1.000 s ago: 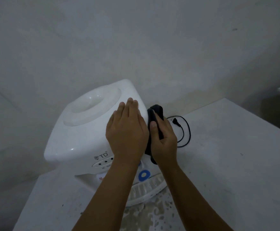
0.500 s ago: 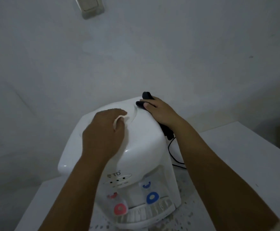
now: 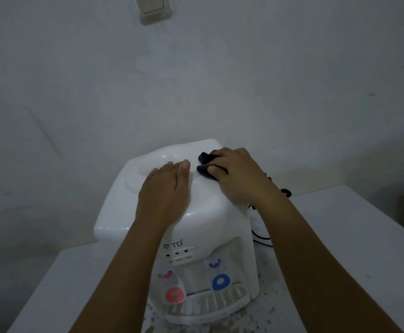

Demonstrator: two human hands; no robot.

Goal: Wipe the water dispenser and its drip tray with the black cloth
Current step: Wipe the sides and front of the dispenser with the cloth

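A white water dispenser (image 3: 203, 212) stands at the centre of the head view, on a white counter (image 3: 340, 236) against a pale wall (image 3: 244, 80). On its front, at about 6 o'clock, sit a red tap (image 3: 174, 295) and a blue tap (image 3: 221, 282), with the slotted drip tray (image 3: 208, 306) just below them. The left hand (image 3: 163, 193) lies flat on the dispenser's top, fingers straight and together, fingertips at the rim of the round bottle well (image 3: 153, 164), holding nothing. The right hand (image 3: 239, 175) is at 1 o'clock from the left one, near the top's back right corner, its fingers curled over the black cloth (image 3: 204, 164) and pressing it onto the white surface. The cloth pokes out beyond the fingertips. A black power cord (image 3: 262, 239) trails on the counter at 3 o'clock from the dispenser, partly hidden by the right forearm. A beige wall switch (image 3: 154, 8) sits at 12 o'clock, at the top edge.
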